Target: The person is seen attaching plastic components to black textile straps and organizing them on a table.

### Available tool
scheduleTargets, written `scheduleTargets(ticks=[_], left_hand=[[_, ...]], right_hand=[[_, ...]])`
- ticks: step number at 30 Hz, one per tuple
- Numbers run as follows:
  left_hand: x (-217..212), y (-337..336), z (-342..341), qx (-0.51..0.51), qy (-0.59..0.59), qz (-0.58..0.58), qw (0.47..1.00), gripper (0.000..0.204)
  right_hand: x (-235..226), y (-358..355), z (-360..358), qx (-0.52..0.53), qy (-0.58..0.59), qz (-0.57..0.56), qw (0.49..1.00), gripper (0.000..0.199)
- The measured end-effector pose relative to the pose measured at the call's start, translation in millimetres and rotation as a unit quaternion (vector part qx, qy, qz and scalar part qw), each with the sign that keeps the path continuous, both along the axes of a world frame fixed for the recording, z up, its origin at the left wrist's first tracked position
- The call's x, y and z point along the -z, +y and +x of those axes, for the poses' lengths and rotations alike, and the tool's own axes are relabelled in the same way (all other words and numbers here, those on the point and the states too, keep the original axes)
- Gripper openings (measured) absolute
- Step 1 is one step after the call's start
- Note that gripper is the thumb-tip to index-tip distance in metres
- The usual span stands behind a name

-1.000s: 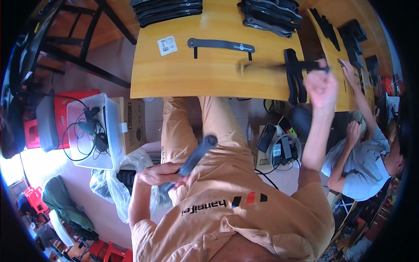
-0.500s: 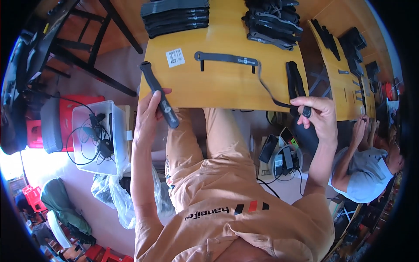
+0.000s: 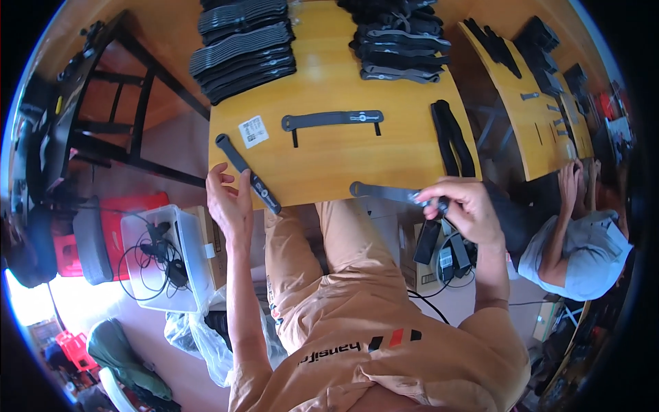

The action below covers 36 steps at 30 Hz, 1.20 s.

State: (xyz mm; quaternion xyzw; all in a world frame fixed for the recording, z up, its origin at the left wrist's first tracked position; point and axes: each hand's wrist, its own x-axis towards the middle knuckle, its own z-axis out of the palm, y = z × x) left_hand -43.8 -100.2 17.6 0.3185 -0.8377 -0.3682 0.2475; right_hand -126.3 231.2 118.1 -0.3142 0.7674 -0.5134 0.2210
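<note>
My left hand (image 3: 230,204) is open at the table's left front corner, fingers apart. Beside its thumb a dark grey strap (image 3: 247,172) with an eyelet end lies slantwise, its lower end over the front edge. My right hand (image 3: 468,211) pinches another dark strap (image 3: 384,193), which stretches leftward along the front edge to a free eyelet end. The rest of this strap is hidden by the fingers. Farther back a third grey strap (image 3: 329,121) lies flat across two short black strips (image 3: 296,139). A long folded black band (image 3: 453,141) rests to the right.
Two strap stacks, left (image 3: 244,58) and right (image 3: 398,48), stand at the back of the yellow table (image 3: 322,161). A white label (image 3: 253,131) lies at left. Below are a clear bin (image 3: 161,275) with cables and a red stool (image 3: 137,220). Another person (image 3: 573,254) sits at the right-hand table.
My left hand has let go of its strap, which now lies on the table. My right hand has moved inward and nearer, drawing its strap away from the middle one. The view has shifted.
</note>
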Motion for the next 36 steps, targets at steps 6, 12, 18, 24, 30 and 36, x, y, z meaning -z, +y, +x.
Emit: scheduleTargets(ticks=[6,12,18,24,30,36], left_hand=[[-69,77,-2,0.39,0.084,0.108,0.911,0.045],[-64,66,-5,0.438,-0.108,0.251,0.856,0.017],[-40,18,-11,0.412,-0.114,0.216,0.878,0.015],[-22,4,-34,0.351,-0.054,0.308,0.883,0.013],[-20,-4,-63,0.295,-0.11,0.316,0.895,0.011],[2,-12,-88,0.289,-0.101,0.272,0.912,0.012]], right_hand=[[2,-44,12,-0.123,0.024,-0.009,0.992,0.048],[22,-34,-8,0.053,-0.084,-0.05,0.994,0.026],[52,-29,-27,0.172,-0.174,-0.078,0.967,0.009],[75,-36,-46,0.19,-0.206,-0.137,0.95,0.01],[95,-39,-66,0.204,-0.194,-0.121,0.952,0.011],[110,-50,-86,0.231,-0.174,-0.101,0.952,0.013]])
